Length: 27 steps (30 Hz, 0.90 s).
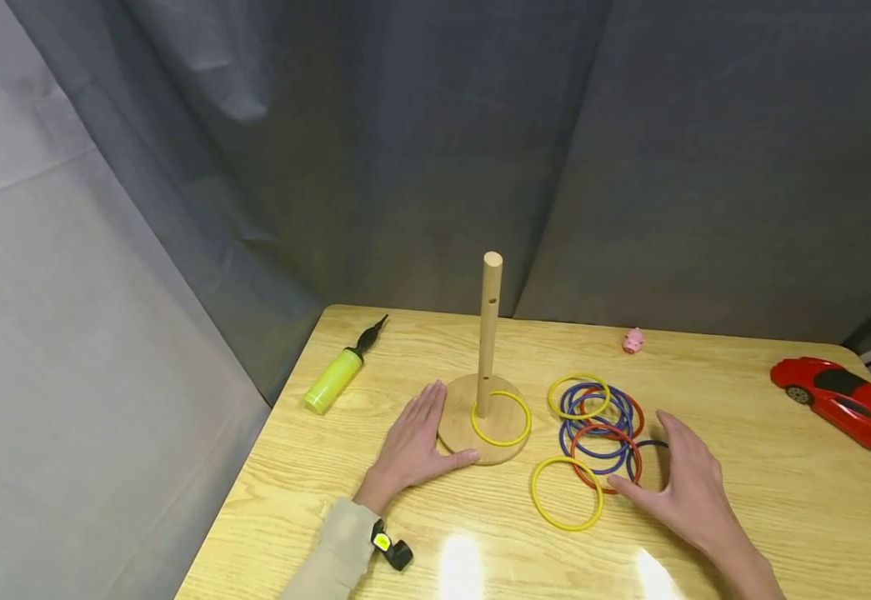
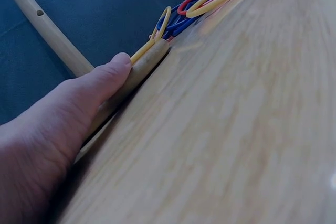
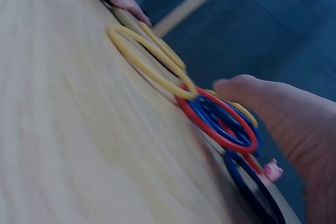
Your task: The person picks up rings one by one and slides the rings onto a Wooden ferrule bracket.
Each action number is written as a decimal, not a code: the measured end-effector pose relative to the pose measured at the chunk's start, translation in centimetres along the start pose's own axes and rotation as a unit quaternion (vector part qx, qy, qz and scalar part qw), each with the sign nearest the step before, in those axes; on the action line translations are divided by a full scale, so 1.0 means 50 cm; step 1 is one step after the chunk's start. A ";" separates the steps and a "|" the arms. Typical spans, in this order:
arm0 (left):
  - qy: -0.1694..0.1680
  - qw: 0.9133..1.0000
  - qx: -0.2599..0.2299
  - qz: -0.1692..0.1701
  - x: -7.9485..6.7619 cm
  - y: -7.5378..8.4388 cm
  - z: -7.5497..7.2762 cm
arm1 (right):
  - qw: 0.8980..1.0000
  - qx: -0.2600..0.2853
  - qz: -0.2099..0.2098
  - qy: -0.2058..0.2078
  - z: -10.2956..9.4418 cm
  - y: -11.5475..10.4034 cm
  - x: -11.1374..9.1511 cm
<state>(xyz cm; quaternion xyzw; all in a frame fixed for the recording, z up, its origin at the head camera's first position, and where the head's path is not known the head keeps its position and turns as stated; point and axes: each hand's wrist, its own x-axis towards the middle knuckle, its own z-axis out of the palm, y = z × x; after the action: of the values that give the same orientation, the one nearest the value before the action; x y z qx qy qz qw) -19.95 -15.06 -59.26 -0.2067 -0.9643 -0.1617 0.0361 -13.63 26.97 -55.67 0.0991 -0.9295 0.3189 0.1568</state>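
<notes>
1 yellow ring [image 1: 528,419] is circling the post [image 1: 488,333]; your wide right hand [image 1: 692,492] is hovering by loose rings [image 1: 606,427], spread left hand [image 1: 417,442] touching the base [image 1: 459,412].

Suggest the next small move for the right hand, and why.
Probably pinch the nearer red ring: the right hand is spread open beside it, holding nothing, while the left hand touches the round base, where a yellow ring lies.
</notes>
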 end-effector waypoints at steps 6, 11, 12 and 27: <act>-0.003 1.000 -0.006 -0.004 0.003 0.002 0.004 | 0.999 0.015 0.004 -0.045 -0.031 0.033 -0.014; 0.001 1.000 -0.010 0.001 0.004 0.011 0.004 | 0.996 0.014 0.018 -0.087 -0.051 0.064 -0.030; 0.001 1.000 -0.011 0.001 0.003 0.013 0.004 | 0.995 0.007 0.021 -0.093 -0.054 0.070 -0.033; 0.003 1.000 -0.026 -0.009 -0.002 0.004 -0.002 | 0.994 -0.051 0.040 -0.085 -0.047 0.115 -0.032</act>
<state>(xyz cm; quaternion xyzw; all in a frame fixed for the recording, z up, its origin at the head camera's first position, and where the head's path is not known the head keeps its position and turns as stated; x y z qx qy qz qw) -19.76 -14.96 -59.14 -0.1981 -0.9615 -0.1876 0.0323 -13.25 33.03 -57.72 0.0806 -0.9577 0.2676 0.0690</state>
